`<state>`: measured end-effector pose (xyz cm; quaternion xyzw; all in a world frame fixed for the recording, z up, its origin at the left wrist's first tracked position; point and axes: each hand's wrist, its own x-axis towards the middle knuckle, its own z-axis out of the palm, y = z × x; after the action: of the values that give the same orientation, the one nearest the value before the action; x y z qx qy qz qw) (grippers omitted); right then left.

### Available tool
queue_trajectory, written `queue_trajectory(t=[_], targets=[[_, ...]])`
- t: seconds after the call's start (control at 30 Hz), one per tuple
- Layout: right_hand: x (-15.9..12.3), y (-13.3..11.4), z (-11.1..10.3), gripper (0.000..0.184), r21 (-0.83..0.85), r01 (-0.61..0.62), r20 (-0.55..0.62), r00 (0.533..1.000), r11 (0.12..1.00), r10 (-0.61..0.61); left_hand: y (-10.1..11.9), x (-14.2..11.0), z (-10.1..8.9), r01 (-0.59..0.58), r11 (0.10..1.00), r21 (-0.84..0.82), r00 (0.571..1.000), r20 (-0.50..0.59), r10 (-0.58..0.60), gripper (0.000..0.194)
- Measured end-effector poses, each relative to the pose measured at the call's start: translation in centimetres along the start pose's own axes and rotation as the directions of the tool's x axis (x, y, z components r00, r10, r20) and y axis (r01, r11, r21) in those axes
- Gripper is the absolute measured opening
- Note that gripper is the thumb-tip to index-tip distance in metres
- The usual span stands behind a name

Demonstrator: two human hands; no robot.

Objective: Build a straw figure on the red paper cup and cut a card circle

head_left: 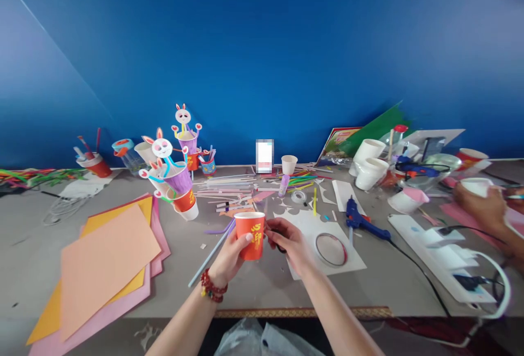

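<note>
Paper cup [255, 248], red-orange with yellow lettering, was between the two hands, mouth up, long axis close to vertical, apparently raised off the counter [262, 296]. Left hand [230, 256] had it: thumb across the front wall, other fingers mostly hidden behind, so pinched from the cup's left side. Right hand [291, 240] sat just beside the opposite wall, fingers bent in around a small dark tool [281, 248], maybe scissors; blades couldn't be made out. Cup lay left of the right fingertips at about the same height, wall facing them, rim slightly above. Contact on that side: can't tell. Left hand was the nearer one, already on the cup. White sheet [352, 262] with tape roll [346, 255] lay right of the right hand, blue glue gun [363, 221] beyond; pale blue stick [209, 257] lay by the left wrist.
</note>
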<state>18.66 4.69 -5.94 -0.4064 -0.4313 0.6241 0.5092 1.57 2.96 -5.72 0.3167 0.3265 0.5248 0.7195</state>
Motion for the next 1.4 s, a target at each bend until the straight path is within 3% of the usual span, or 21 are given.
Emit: queue_trajectory(t=[0.1,0.27,0.43,0.57,0.8,0.87,0.97,1.07,1.2,1.27,1.4], targets=[[-0.5,0.6,0.3,0.034,0.269,0.009,-0.048,0.999,0.963,0.004,-0.3,0.0,0.0,-0.07,0.997,-0.036,0.997,-0.014,0.07,0.049],[-0.9,1.8,2.0,0.028,0.474,0.253,-0.276,0.952,0.843,-0.131,-1.1,0.1,1.2,-0.14,0.988,-0.068,0.988,0.06,0.144,0.05],[-0.8,2.8,2.9,0.03,0.29,0.429,-0.365,0.876,0.856,-0.316,-1.1,0.0,2.7,-0.152,0.983,-0.106,0.987,0.03,0.156,0.049],[-0.4,3.4,2.9,0.029,0.117,0.441,-0.425,0.832,0.89,-0.356,-1.3,-0.5,3.1,-0.13,0.984,-0.121,0.991,0.006,0.132,0.047],[-0.8,3.7,2.7,0.028,-0.035,0.527,-0.316,0.8,0.849,-0.51,-1.5,-1.0,3.3,-0.123,0.978,-0.171,0.99,0.045,0.133,0.05],[-0.7,3.3,2.1,0.028,-0.026,0.518,-0.329,0.803,0.855,-0.497,-1.5,-1.0,3.1,-0.133,0.98,-0.148,0.987,0.072,0.145,0.05],[-0.3,2.3,1.2,0.046,0.002,0.452,-0.422,0.809,0.892,-0.409,-1.7,-1.1,3.0,-0.134,0.985,-0.104,0.984,0.107,0.145,0.05],[-0.3,1.5,1.0,0.056,-0.068,0.436,-0.471,0.779,0.897,-0.414,-2.2,-1.2,3.2,-0.12,0.99,-0.079,0.981,0.146,0.13,0.055],[-1.0,0.6,1.2,0.047,-0.181,0.429,-0.394,0.793,0.885,-0.465,-2.9,-1.7,3.6,-0.119,0.993,-0.023,0.966,0.228,0.121,0.06],[-1.5,0.0,0.9,0.043,-0.215,0.402,-0.315,0.834,0.89,-0.453,-2.8,-2.0,3.6,-0.117,0.993,-0.028,0.962,0.246,0.12,0.059],[-1.6,-0.1,-0.5,0.04,-0.237,0.354,-0.029,0.928,0.905,-0.371,-2.1,-2.4,2.9,-0.053,0.996,-0.074,0.97,0.233,0.068,0.058]])
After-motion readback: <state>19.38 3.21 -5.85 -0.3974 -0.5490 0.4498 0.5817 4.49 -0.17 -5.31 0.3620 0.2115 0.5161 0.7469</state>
